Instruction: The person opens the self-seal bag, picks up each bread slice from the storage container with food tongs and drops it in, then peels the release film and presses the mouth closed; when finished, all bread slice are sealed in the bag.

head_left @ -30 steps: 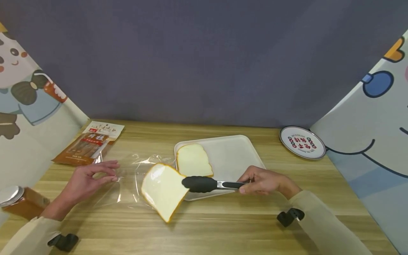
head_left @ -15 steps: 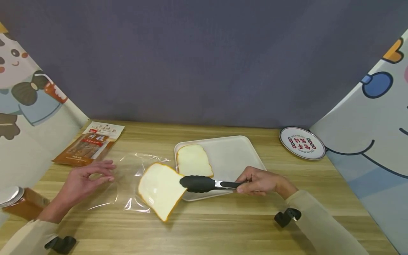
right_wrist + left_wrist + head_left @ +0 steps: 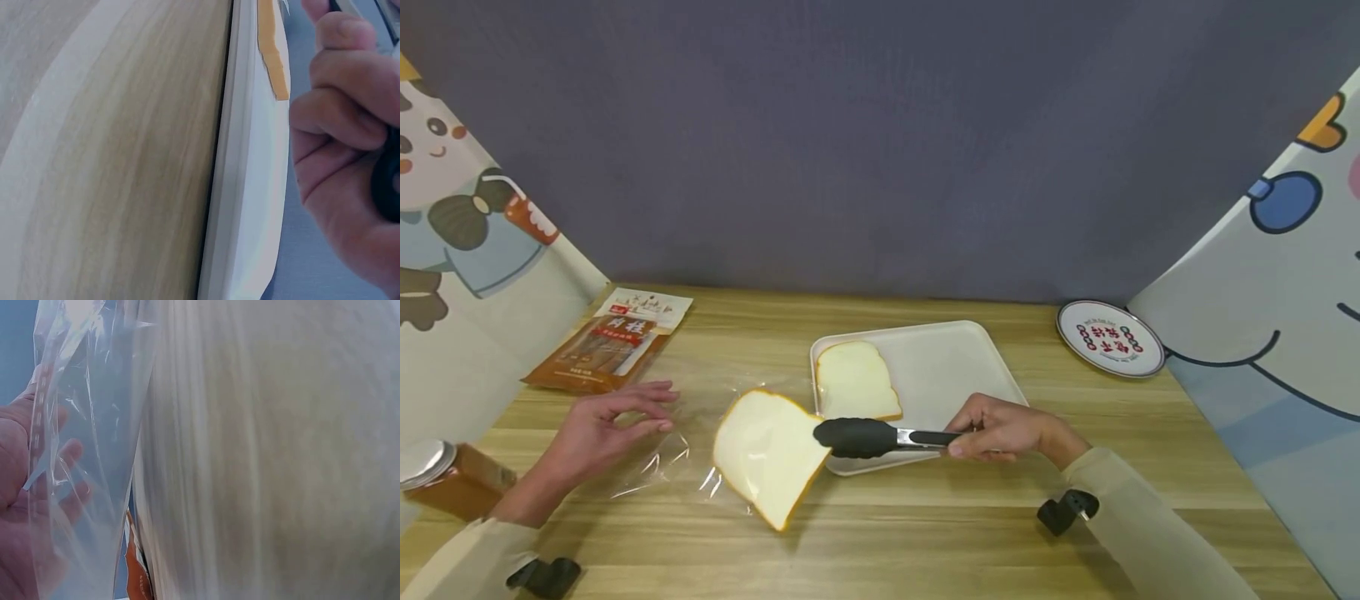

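Wood table below; right hand, fingers clamped on tongs, holds a slice by its corner, lower left of centre, overlapping a clear bag. Whether the left hand's fingers pinch it, I cannot tell. Spreading the bag wide should spare the slice.

golden-edged cream bread slice, black-and-silver tongs, off-white tray, wood-grained table

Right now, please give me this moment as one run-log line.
left hand: at clear bag; right hand: grips tongs; tongs: on bread slice; second slice: on white tray
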A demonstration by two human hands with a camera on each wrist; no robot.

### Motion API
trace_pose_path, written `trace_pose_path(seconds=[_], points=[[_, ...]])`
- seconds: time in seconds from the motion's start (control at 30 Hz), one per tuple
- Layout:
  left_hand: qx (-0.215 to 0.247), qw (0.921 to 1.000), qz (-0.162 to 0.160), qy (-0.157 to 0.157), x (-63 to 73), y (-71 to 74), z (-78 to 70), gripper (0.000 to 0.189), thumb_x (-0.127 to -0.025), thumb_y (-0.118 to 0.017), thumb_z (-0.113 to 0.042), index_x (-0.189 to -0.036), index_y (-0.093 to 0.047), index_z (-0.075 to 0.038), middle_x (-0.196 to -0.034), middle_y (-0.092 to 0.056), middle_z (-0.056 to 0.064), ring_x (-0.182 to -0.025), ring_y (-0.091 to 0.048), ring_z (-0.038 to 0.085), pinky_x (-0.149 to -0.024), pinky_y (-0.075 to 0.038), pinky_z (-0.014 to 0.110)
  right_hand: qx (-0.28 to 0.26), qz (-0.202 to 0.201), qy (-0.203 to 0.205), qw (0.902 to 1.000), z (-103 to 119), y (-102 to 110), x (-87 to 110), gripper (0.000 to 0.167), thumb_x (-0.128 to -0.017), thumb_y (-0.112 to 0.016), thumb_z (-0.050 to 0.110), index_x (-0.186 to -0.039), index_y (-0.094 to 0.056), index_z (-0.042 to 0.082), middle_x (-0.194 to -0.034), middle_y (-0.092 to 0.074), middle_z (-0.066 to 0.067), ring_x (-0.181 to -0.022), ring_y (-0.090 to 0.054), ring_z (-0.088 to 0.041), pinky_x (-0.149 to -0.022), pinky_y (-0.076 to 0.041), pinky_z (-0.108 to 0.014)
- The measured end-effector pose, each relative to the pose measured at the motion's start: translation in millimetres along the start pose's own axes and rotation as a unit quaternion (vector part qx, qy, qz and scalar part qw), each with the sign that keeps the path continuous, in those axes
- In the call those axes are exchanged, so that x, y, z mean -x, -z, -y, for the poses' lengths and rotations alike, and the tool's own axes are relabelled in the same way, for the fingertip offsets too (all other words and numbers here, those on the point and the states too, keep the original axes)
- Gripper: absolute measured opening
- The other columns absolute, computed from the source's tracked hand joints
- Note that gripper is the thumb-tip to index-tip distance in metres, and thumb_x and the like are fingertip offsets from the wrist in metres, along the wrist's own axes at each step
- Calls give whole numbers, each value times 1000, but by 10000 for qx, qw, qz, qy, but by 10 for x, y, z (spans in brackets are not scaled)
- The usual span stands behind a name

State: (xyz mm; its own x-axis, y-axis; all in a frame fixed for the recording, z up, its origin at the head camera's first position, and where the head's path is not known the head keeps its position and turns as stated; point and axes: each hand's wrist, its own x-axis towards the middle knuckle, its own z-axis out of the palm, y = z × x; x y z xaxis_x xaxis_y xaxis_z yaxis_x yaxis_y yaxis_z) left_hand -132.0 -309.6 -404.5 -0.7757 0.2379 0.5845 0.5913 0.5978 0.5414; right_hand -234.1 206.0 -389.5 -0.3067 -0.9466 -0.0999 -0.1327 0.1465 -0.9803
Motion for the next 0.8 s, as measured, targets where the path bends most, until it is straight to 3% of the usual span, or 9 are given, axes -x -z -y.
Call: trace_pose_path(seconds=[0.23, 0.5, 0.8], points=[[216, 9993, -105, -280, -4, -9, -3, 40, -52, -79, 22, -78, -72, -8, -95, -69, 18, -106, -60, 8, -89, -44, 15, -62, -31, -210, 9998, -14, 13, 18, 25, -92, -60, 8, -91, -63, -16, -46, -39, -18, -32, -36, -4, -26, -27, -23], [222, 9994, -112, -252, -13, -12, -36, 39, -53, -79, 21, -78, -72, -9, -96, -69, 18, -106, -60, 7, -88, -43, 14, -155, 14, 31, 9999, -35, 0, -6, 23, -92, -58, 5, -92, -63, -17, -47, -37, -23, -32, -35, -5, -24, -25, -25], [390, 9981, -77, -474, -18, -30, -9, 38, -53, -79, 20, -79, -72, -7, -96, -69, 20, -106, -60, 11, -88, -44, 15, -185, 26, 107, 9998, -50, -8, -53, 23, -92, -59, 6, -92, -62, -17, -46, -41, -14, -32, -36, -4, -24, -25, -25]])
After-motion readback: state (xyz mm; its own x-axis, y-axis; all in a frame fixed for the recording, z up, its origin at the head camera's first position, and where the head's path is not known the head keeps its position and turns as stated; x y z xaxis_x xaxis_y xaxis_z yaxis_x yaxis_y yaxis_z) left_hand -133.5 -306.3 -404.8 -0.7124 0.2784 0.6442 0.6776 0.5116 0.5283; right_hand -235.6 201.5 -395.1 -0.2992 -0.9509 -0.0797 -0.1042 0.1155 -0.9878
